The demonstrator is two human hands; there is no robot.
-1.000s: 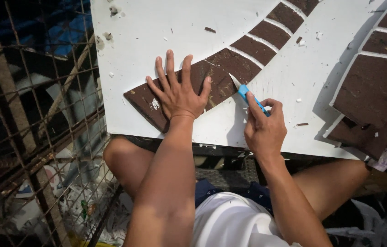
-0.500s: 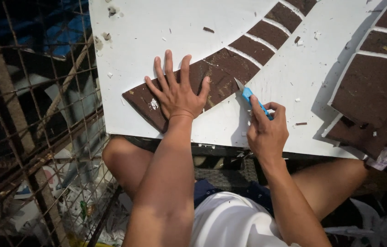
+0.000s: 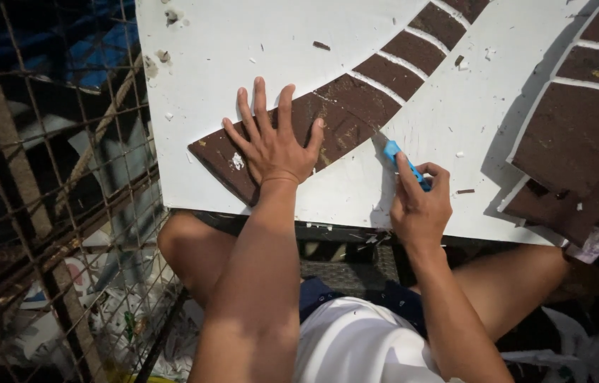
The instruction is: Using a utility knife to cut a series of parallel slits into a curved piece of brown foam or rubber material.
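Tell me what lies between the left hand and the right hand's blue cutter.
Head view: the brown strip's right end and bare white board separate the left hand from the blue cutter.

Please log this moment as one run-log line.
left hand flat on brown cut-out strip | right hand holds blue utility knife | white board

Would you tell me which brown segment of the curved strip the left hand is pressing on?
The lowest, largest brown segment, at the strip's bottom end: the left hand lies flat on it, while the smaller ones above are untouched.
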